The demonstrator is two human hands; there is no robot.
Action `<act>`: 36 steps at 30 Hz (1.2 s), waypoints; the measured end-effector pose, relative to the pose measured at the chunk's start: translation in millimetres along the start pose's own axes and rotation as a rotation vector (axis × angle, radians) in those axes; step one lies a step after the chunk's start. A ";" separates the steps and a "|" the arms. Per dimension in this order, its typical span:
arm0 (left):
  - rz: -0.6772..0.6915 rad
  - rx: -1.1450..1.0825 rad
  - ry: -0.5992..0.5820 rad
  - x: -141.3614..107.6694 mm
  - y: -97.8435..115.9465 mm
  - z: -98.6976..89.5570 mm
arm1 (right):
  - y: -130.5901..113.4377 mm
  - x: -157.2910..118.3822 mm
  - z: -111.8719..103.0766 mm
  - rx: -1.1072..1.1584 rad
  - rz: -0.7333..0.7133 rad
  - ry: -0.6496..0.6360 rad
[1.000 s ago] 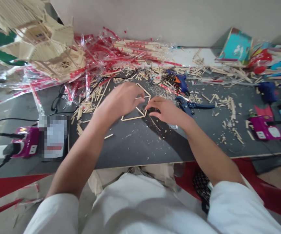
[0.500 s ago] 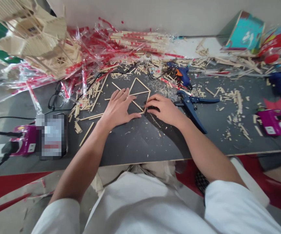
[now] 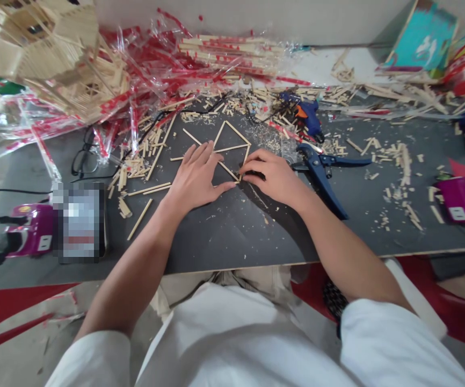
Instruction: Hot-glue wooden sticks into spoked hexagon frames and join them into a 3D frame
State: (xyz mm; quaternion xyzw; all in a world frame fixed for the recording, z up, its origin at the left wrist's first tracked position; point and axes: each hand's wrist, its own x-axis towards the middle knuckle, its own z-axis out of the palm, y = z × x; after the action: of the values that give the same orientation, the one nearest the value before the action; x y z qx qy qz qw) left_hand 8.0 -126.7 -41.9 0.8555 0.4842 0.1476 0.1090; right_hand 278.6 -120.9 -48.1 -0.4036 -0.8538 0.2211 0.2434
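A triangular frame of thin wooden sticks (image 3: pixel 227 144) lies flat on the dark table board (image 3: pixel 232 239), with a crossbar and sticks running down towards my hands. My left hand (image 3: pixel 198 177) rests on the frame's lower left side, fingers spread and holding nothing. My right hand (image 3: pixel 270 174) is at the frame's lower right corner, its fingertips closed together on the stick joint there. Whether a separate small piece sits in those fingertips is hidden. Loose stick pieces (image 3: pixel 133 172) lie left of the frame.
A blue-handled pliers (image 3: pixel 321 174) and a blue glue gun (image 3: pixel 307 119) lie right of the frame. Further out are black glasses (image 3: pixel 85 158), magenta power sockets (image 3: pixel 31 231), a blurred device (image 3: pixel 80 223), red-printed plastic wrappers (image 3: pixel 147 70), and a popsicle-stick model house (image 3: pixel 63 70).
My left hand has moved down and left off the top of the frame and flattened, uncovering the triangle. My right hand stays at the corner. The view has tilted, shifting the table upward.
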 end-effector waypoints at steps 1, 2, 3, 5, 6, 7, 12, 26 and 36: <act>-0.002 0.001 -0.004 -0.1 0.6 -0.2 | -0.2 0.1 0.0 0.000 0.003 -0.004; -0.004 0.001 -0.007 -0.2 1.2 -0.4 | -0.4 0.2 -0.1 -0.001 0.004 -0.008; -0.006 -0.002 -0.009 -0.3 1.7 -0.6 | -0.5 0.2 -0.3 -0.003 0.004 -0.009; -0.005 -0.010 -0.010 -0.6 2.6 -1.2 | -0.6 0.2 -0.4 -0.005 0.005 -0.011; -0.005 -0.014 -0.012 -0.7 2.8 -1.5 | -0.5 0.1 -0.4 -0.005 0.004 -0.008; -0.006 -0.018 -0.013 -0.8 3.0 -1.7 | -0.3 0.1 -0.3 -0.004 0.003 -0.006; -0.007 -0.016 -0.019 -1.0 3.5 -2.2 | -0.2 0.3 0.5 -0.008 -0.008 0.013; 0.001 -0.011 -0.007 -1.8 5.4 -0.7 | 0.2 0.5 3.1 0.009 0.002 0.030; -0.072 -0.101 0.232 -7.9 -14.2 -29.6 | -6.0 -2.1 -2.2 0.009 -0.015 0.051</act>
State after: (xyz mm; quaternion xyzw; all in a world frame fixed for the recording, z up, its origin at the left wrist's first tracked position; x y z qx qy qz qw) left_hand -17.8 -125.0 -20.2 0.8082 0.5160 0.2655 0.1005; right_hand 277.6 -125.7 -43.5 -0.4014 -0.8493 0.2128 0.2688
